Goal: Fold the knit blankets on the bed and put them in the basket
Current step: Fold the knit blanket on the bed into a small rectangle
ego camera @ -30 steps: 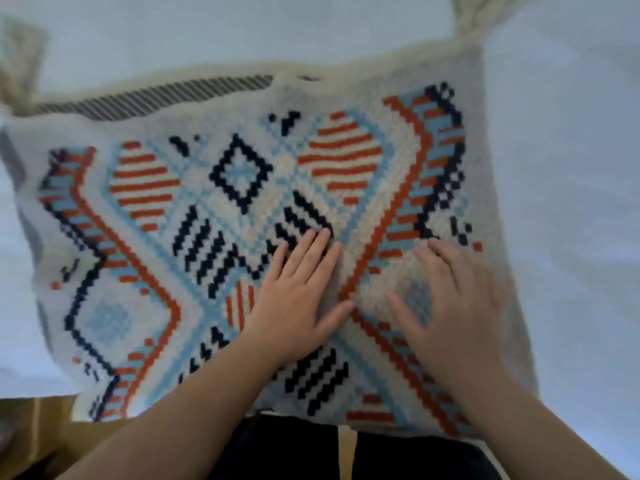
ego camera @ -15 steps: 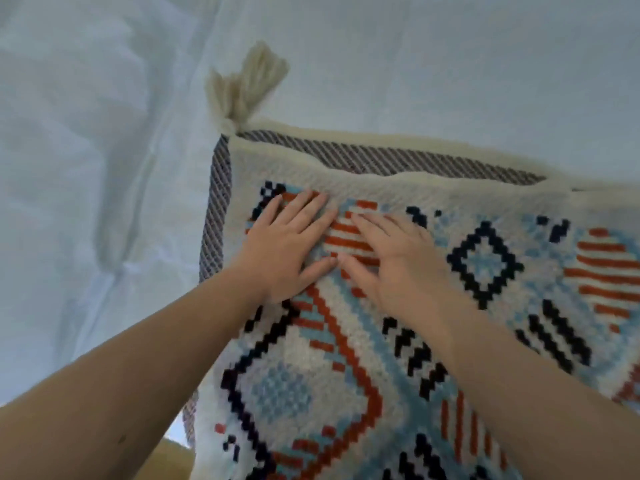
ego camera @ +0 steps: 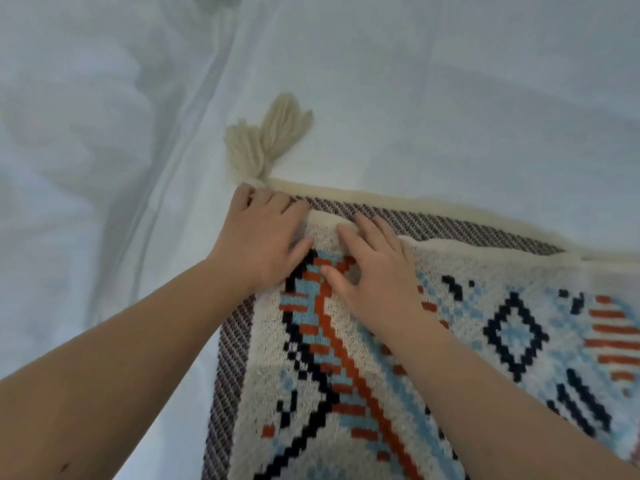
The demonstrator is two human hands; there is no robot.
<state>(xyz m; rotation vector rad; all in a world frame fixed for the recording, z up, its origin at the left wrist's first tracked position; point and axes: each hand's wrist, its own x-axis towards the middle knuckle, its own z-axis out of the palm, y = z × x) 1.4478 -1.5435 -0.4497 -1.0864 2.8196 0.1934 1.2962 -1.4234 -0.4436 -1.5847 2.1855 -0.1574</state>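
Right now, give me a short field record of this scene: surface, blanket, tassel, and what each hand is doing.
surface: white bed sheet, wrinkled
blanket: patterned knit blanket, folded in layers, striped underside showing along the edges
tassel: cream tassels at the far corner, lying on the sheet
left hand: left hand at the corner, fingers on the edge beside the tassels
right hand: right hand flat, pressing the top layer
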